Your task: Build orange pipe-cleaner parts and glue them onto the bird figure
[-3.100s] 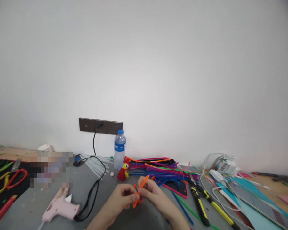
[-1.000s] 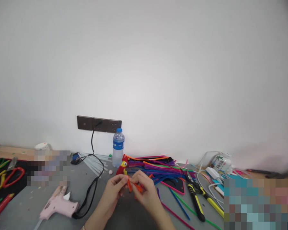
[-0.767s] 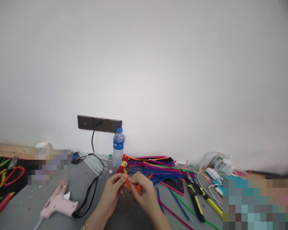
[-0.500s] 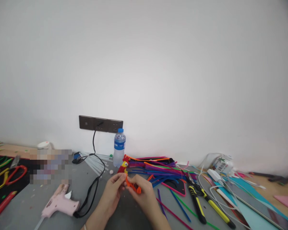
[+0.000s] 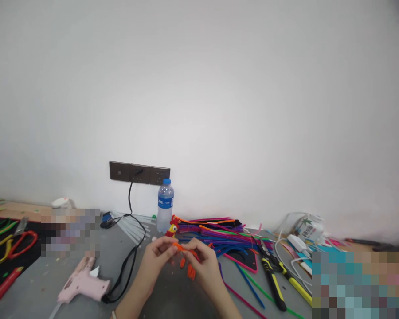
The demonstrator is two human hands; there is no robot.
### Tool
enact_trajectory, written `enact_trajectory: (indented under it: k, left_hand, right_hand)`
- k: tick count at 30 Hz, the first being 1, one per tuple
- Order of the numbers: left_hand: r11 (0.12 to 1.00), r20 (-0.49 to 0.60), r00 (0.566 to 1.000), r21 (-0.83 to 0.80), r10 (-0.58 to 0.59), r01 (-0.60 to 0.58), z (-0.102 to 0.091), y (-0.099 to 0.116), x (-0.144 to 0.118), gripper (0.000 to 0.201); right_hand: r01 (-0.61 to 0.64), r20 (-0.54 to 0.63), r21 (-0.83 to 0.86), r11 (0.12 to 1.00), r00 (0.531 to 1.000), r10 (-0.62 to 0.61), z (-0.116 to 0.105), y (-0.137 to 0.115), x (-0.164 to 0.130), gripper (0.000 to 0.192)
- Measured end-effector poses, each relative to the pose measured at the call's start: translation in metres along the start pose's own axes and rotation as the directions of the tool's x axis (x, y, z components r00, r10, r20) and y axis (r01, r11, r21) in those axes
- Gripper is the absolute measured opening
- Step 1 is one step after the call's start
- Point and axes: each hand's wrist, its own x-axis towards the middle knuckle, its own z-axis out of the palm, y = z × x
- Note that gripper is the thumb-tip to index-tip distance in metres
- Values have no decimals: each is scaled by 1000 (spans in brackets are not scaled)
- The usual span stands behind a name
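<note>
Orange pipe cleaner (image 5: pixel 187 259), pale pink glue gun (image 5: pixel 81 285), blue-capped clear water bottle (image 5: pixel 165 205), black-and-yellow cutters (image 5: pixel 273 283).

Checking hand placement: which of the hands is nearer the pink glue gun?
Left. The left hand is just right of the pink glue gun; the right hand is farther right.

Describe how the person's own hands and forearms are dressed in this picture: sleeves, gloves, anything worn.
The left hand and right hand are bare, with no gloves or rings to be seen. Both forearms are uncovered, no sleeves in view. A thin pale band seems to sit at the left wrist, at the picture's bottom edge.
</note>
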Motion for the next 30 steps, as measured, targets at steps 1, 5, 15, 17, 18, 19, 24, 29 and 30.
enact_trajectory:
  k: [1, 5, 15, 17, 18, 19, 24, 29, 30]
  left_hand:
    - [999, 1, 1000, 32, 25, -25, -1, 0, 0, 35]
    - [985, 26, 994, 139, 104, -107, -2, 3, -1, 29]
    - [936, 173, 965, 262, 195, -236, -6, 2, -2, 12]
    - [932, 188, 963, 271, 195, -242, -6, 2, -2, 14]
    - [931, 191, 962, 273, 194, -242, -6, 1, -2, 14]
    - [930, 193, 961, 273, 196, -244, -6, 1, -2, 15]
    - [916, 182, 951, 272, 252, -295, -7, -2, -2, 16]
    - [920, 176, 956, 278, 233, -275, -7, -5, -1, 20]
    - [924, 174, 961, 283, 216, -259, -7, -6, -1, 20]
  right_hand:
    - [-25, 4, 33, 999, 1000, 25, 0, 0, 0, 25]
    - [-111, 66, 141, 984, 993, 103, -2, 0, 0, 28]
    - [-227, 184, 171, 959, 963, 195, -9, -7, 1, 31]
    - [-231, 190, 185, 955, 962, 196, -9, -8, 1, 31]
    - [-230, 193, 191, 954, 962, 193, -9, -8, 1, 31]
    - [-229, 198, 195, 954, 962, 191, -9, -8, 2, 30]
    - [-250, 220, 198, 948, 954, 205, -9, -10, 3, 31]
    - [-306, 246, 185, 934, 934, 257, -10, -9, 4, 38]
    - [-328, 250, 185, 926, 927, 278, -11, -7, 4, 38]
